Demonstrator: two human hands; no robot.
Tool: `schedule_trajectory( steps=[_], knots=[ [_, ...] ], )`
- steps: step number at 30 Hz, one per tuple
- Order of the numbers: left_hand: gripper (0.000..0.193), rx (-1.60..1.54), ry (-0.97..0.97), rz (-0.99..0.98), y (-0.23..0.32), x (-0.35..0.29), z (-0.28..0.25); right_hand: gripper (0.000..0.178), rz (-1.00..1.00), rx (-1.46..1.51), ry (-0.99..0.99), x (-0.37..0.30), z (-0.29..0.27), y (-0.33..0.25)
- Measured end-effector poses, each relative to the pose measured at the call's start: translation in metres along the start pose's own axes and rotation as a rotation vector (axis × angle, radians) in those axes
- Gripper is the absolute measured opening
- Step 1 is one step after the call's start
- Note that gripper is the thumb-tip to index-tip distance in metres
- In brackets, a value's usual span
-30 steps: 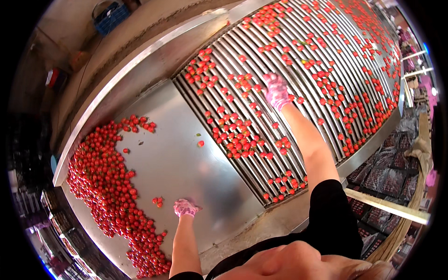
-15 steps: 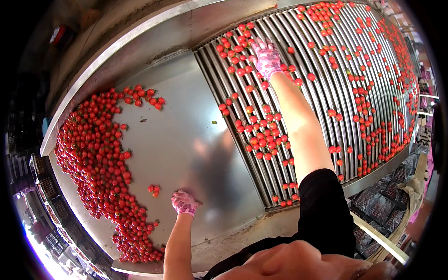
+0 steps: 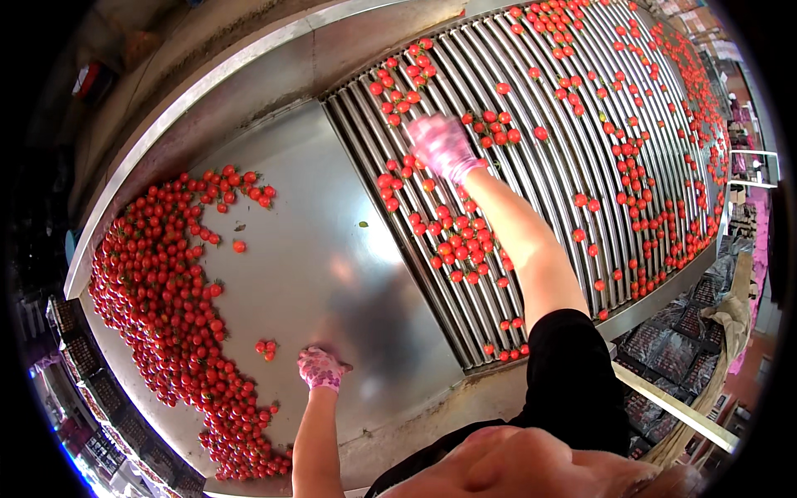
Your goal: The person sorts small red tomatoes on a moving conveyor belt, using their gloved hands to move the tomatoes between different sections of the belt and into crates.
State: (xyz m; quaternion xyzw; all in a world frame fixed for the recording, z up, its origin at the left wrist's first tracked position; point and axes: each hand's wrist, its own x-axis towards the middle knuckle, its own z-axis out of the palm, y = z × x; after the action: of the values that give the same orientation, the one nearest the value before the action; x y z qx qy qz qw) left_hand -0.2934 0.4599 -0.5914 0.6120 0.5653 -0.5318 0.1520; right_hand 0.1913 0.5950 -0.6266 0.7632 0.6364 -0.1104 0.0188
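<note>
My right hand, in a pink patterned glove, is over the metal rollers among scattered small red tomatoes. Motion smears its fingers, so whether it holds anything cannot be made out. Lower left, my left hand, in a matching glove, rests on the smooth metal tray. Its fingers look curled, thumb out to the right, with nothing showing in them. Close to its left lies a small cluster of tomatoes. A single tomato sits apart on the tray, near the large tomato pile.
A raised metal wall runs along the far side. Many more tomatoes cover the rollers to the right. Dark crates stand beyond the right near edge, and others beyond the left edge. A small leaf lies on the tray.
My right hand has moved left and nearer over the rollers, and is now blurred. A single tomato now lies on the tray right of the pile. My left hand stays in place; the view has shifted slightly.
</note>
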Motion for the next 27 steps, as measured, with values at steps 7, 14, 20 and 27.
schedule_trajectory(
  steps=[7, 14, 20, 27],
  knots=[
    [0.114, 0.046, 0.06, 0.063, 0.008, 0.003, 0.003, 0.025, -0.035, -0.334, 0.055, -0.04, 0.015, 0.1],
    [0.115, 0.039, 0.03, 0.011, 0.009, 0.003, -0.002, 0.018, 0.175, -0.077, 0.12, -0.063, 0.037, 0.076],
    [0.112, 0.003, 0.009, -0.028, 0.002, 0.005, 0.0, 0.013, 0.169, 0.173, 0.201, -0.181, 0.076, -0.013],
    [0.12, 0.097, 0.076, 0.045, 0.003, 0.022, 0.024, 0.016, -0.397, 0.044, -0.305, -0.312, 0.13, -0.091]
  ],
)
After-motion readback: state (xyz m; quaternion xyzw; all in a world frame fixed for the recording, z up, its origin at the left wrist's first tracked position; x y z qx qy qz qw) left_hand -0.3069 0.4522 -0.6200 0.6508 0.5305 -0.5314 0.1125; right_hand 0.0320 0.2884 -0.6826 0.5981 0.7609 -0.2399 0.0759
